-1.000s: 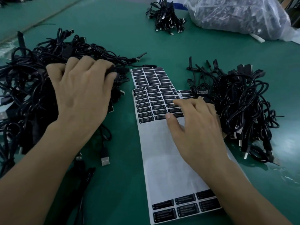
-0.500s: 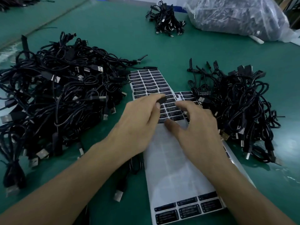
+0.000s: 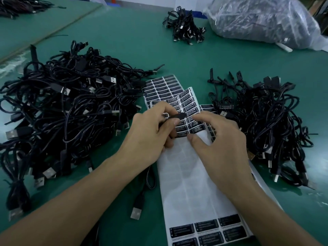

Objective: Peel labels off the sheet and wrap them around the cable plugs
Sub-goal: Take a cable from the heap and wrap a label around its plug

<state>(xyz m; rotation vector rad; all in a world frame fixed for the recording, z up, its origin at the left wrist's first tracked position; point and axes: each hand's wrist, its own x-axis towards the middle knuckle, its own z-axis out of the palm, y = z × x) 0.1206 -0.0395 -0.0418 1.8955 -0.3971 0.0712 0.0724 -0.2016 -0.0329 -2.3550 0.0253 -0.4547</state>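
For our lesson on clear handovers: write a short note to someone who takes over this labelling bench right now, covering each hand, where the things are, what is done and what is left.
Left hand: grips a small black cable plug over the sheet.
Right hand: pinches the white label sheet, whose far end is lifted off the green table.
Things: a large pile of black cables lies left of the sheet, a smaller pile right of it.
Done: the sheet's middle is bare backing.
Left: black labels at both ends to peel; the held plug shows no label yet.
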